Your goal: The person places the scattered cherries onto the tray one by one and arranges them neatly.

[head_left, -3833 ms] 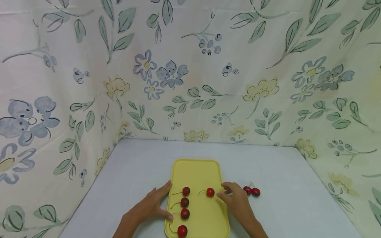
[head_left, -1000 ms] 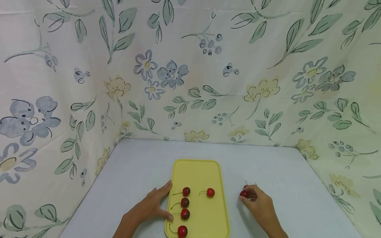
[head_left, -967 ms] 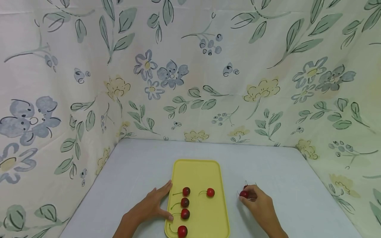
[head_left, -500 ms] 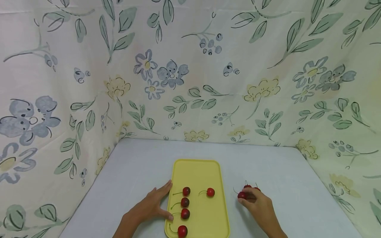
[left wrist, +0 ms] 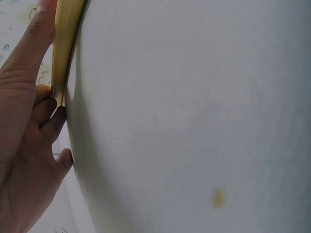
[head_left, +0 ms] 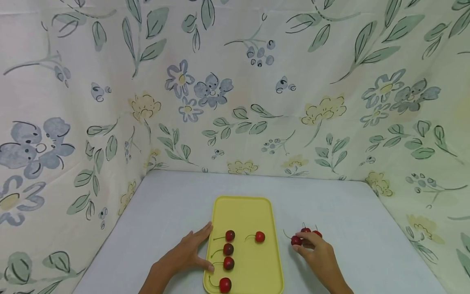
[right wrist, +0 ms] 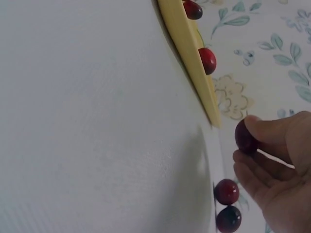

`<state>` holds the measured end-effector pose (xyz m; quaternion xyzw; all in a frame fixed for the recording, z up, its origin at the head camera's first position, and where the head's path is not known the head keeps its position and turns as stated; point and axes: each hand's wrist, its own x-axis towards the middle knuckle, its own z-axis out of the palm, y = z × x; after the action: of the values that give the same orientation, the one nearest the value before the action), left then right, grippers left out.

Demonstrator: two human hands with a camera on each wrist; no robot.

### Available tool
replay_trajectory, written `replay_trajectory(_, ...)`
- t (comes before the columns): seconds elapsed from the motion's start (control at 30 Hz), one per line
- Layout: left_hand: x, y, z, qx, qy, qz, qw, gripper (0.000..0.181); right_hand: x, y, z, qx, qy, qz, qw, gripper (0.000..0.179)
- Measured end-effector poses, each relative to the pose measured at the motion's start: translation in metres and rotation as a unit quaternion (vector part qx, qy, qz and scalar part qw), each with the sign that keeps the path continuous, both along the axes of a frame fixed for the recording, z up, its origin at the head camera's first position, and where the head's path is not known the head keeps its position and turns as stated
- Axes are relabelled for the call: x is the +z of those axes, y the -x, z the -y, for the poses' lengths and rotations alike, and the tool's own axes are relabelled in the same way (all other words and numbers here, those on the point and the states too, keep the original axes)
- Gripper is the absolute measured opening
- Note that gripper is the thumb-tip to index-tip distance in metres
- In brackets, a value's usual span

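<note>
On the yellow tray (head_left: 242, 212), several red cherries (head_left: 228, 249) with stems line the left side, and a lone cherry (head_left: 260, 237) lies to the right. My left hand (head_left: 187, 253) rests against the tray's left edge, thumb over the rim; in the left wrist view its fingers touch the tray's side (left wrist: 65, 43). To the right of the tray, my right hand (head_left: 317, 257) pinches a dark red cherry (head_left: 295, 241) between thumb and fingers, its stem pointing left. Two more cherries (right wrist: 227, 192) sit on the table just behind that hand, partly hidden in the head view.
The white table (head_left: 176, 196) extends around the tray on all sides. A floral cloth (head_left: 235, 102) hangs behind it and along both sides. Dark cherries on the tray also show in the right wrist view.
My right hand has gone from beside the tray's right edge to the loose cherries and taken one. Over the last second that cherry has shifted slightly left. The left hand has stayed put.
</note>
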<state>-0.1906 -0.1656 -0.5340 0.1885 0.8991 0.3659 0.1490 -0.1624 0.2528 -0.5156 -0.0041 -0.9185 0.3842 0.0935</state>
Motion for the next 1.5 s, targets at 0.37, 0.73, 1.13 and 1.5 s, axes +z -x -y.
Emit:
replay_trajectory(0.37, -0.001, 0.001, 0.0, -0.002, 0.002, -0.004, 1.0, 0.125, -0.006, 0.001, 0.007, 0.035, 0.008, -0.065, 0.9973, 0.034)
replay_trajectory(0.73, -0.001, 0.001, 0.0, 0.001, 0.004, 0.001, 1.0, 0.126, -0.003, 0.003, 0.02, 0.047, 0.021, -0.048, 0.9975, 0.032)
replay_trajectory(1.13, 0.001, 0.001, -0.002, 0.001, 0.004, 0.001, 1.0, 0.125, -0.006, 0.003, 0.037, 0.071, 0.038, -0.043, 0.9958, 0.035)
replay_trajectory(1.5, 0.002, 0.001, -0.001, -0.003, 0.003, -0.003, 1.0, 0.125, -0.012, 0.002, 0.048, 0.136, 0.062, -0.092, 0.9845, 0.032)
